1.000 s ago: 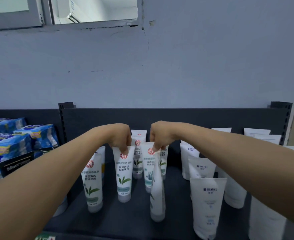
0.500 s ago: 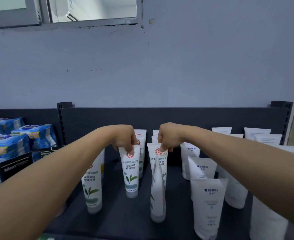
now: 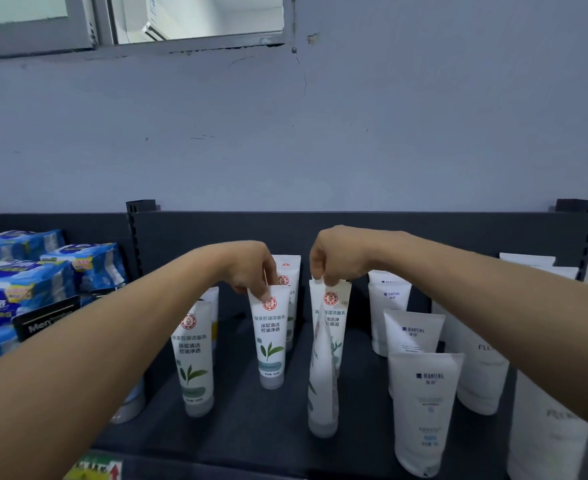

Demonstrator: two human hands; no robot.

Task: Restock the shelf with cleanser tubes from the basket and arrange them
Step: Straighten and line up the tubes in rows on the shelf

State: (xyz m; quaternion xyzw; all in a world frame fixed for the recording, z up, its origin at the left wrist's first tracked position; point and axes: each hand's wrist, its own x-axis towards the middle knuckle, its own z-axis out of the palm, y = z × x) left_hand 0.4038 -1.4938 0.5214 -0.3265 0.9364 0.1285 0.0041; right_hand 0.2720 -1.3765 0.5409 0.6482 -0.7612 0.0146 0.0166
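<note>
While the left hand (image 3: 251, 268) and right hand (image 3: 337, 258) each pinch a tube top: cleanser stock, dark shelf (image 3: 251, 420), centre frame.
Left holds green-leaf tube (image 3: 270, 341); right holds neighbouring tube (image 3: 334, 320) just beside it; both upright.

The cleanser tubes (image 3: 270, 341) with green leaf prints are smooth white plastic with a soft sheen and frosted, translucent caps. The plainer white tubes (image 3: 424, 403) to the right look matt. The shelf (image 3: 251, 427) is dark and matt, its back panel like painted metal. Blue packs (image 3: 18, 289) wear glossy, crinkled plastic film. The wall (image 3: 320, 133) is matt paint, cracked and chipped.
</note>
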